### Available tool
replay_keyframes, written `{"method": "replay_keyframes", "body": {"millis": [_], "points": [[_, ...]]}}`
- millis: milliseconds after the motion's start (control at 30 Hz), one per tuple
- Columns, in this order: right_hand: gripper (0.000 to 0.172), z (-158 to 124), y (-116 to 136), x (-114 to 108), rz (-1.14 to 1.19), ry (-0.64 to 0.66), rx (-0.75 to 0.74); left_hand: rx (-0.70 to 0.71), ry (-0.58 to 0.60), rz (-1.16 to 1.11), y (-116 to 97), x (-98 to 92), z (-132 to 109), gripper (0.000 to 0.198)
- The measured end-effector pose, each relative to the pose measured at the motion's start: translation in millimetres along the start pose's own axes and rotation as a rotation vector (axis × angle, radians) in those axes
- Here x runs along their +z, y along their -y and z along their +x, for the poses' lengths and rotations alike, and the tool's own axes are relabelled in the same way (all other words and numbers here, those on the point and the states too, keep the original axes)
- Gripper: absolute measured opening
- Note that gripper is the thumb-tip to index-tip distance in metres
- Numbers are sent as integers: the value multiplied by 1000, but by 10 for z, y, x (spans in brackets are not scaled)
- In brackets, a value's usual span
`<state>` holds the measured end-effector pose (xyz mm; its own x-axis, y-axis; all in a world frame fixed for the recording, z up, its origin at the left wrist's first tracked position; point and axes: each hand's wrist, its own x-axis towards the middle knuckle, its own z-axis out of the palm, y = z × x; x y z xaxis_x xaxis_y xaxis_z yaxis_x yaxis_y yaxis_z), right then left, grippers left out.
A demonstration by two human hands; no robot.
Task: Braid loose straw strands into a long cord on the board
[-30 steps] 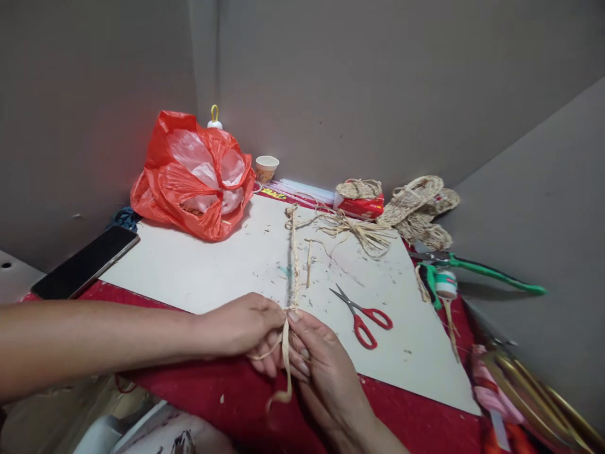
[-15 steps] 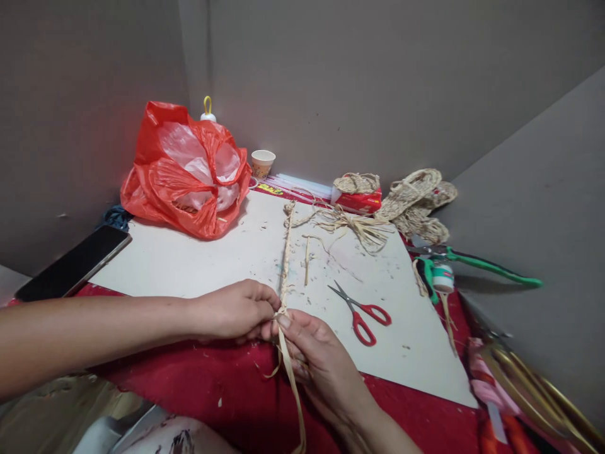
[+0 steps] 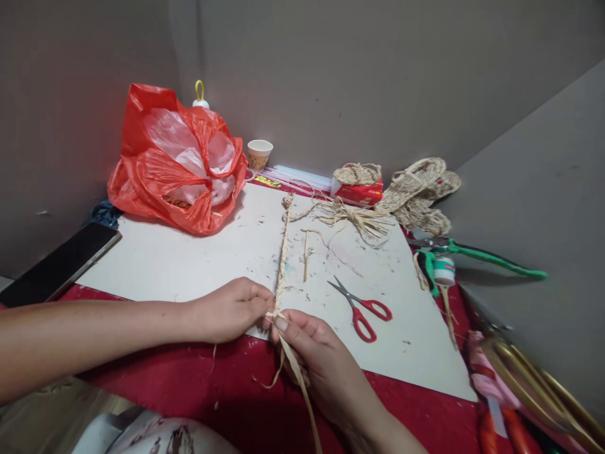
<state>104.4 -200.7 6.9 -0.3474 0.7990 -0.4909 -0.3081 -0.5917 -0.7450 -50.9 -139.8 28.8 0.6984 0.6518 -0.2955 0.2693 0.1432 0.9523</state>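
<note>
The braid lies along the middle of the white board, and its near end comes to the board's front edge, between the two hands. The right hand pinches this end, the thumb pressing on top; the left hand grips with its fingertips a short strand, drawn out to the left side. Other strands hang loose from the right hand over the red cloth. To do this step well, I think the right thumb should stay close to the last crossing, so that it does not open, while the left pulls evenly and keeps its strand flat. The hanging strands are of unequal width and could twist together, so it seems better to separate them often. Scissors lie to the right, apart from the hands, with slightly open blades. Farther, a fibre bundle rests near the far end of the braid, and behind stand a red bag and a cup.
</note>
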Motion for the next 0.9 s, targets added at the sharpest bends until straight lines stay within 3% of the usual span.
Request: {"method": "replay_keyframes", "body": {"millis": [233,467,767,900], "points": [[32,-12,28,-76,-258,-4,-41,-177,201,-257,20,-69,14,23],[34,-33,53,-148,-491,26,-109,-202,323,-252,87,-174,48,33],[30,-41,107,-110,-731,-17,-240,-209,158,-155,53,-51,42,27],[28,-40,126,-78,-814,-57,-286,-236,146,-92,60,-31,38,28]]}}
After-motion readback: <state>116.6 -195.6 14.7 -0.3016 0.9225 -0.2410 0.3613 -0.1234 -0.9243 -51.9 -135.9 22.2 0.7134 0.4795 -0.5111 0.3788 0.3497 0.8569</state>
